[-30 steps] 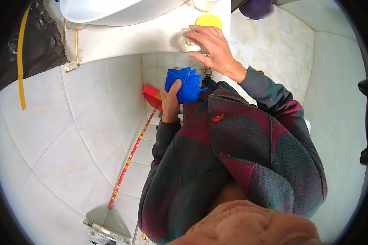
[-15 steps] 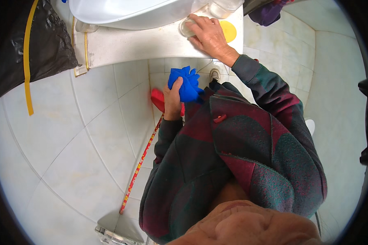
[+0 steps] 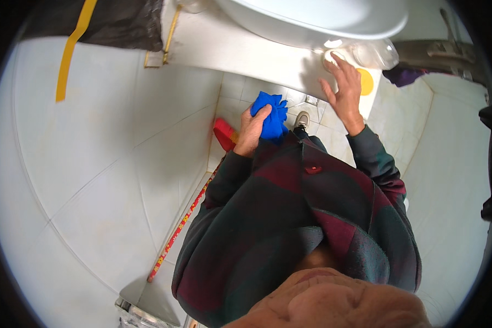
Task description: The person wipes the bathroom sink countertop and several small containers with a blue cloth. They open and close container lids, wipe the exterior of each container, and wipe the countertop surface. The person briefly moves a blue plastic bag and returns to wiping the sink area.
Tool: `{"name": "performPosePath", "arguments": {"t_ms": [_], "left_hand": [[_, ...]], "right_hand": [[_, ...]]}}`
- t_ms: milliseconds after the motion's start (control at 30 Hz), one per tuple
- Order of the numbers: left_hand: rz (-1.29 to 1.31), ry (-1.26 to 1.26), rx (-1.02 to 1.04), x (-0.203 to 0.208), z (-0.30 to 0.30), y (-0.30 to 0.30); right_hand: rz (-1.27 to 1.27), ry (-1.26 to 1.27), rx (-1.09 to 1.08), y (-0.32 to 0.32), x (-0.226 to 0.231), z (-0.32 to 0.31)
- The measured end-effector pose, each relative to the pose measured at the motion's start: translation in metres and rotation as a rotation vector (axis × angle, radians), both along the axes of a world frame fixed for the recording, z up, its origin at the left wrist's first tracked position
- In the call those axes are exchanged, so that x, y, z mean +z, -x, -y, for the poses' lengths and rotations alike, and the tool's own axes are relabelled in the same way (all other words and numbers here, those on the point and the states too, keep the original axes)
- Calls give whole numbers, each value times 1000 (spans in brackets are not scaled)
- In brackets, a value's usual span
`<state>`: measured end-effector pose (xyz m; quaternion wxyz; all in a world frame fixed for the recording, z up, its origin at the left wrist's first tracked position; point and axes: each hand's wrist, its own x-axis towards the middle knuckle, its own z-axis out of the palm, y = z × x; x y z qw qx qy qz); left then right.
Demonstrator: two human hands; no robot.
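Observation:
A crumpled blue cloth (image 3: 271,116) is gripped in my left hand (image 3: 251,129), thumb pressed on its near side, in front of my body below the counter edge. My right hand (image 3: 345,97) reaches over the right end of the white counter (image 3: 246,57) with its fingers spread. Its fingertips overlap a small round pale container or lid (image 3: 330,56); whether they touch it I cannot tell. Just right of the hand lies a yellow disc-shaped lid (image 3: 366,82). Behind the fingers is a clear jar (image 3: 378,54) that appears to lie on its side.
A large white basin (image 3: 311,30) covers the back of the counter. Black plastic with a yellow strip (image 3: 72,63) hangs at the left. A red broom-like tool (image 3: 224,134) with a patterned handle (image 3: 177,229) leans by the tiled wall. Purple fabric (image 3: 404,77) hangs at the right.
My right hand has lifted its grasp from the small round container and spread its fingers. The container sits nearer the clear jar. The whole view has shifted; the blue cloth stays in my left hand.

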<state>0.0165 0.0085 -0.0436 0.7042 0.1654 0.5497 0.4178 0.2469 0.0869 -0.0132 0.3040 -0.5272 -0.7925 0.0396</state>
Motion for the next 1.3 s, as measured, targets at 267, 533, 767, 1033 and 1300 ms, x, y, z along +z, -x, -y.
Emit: {"name": "performPosePath", "arguments": {"t_ms": [267,533,767,1033,1300], "left_hand": [[30,-13,112,-2,11,37],[-13,15,291,-20,34,68],[-23,46,314,-28,40,80],[13,90,324,-29,49,89],[-35,90,283,-48,46,90]], "right_hand": [[-361,155,379,142,13,-62],[-32,-125,285,230,18,-163],[498,-179,206,266,4,-233],[674,-209,231,269,-11,-243],[462,-170,418,245,4,-211]]}}
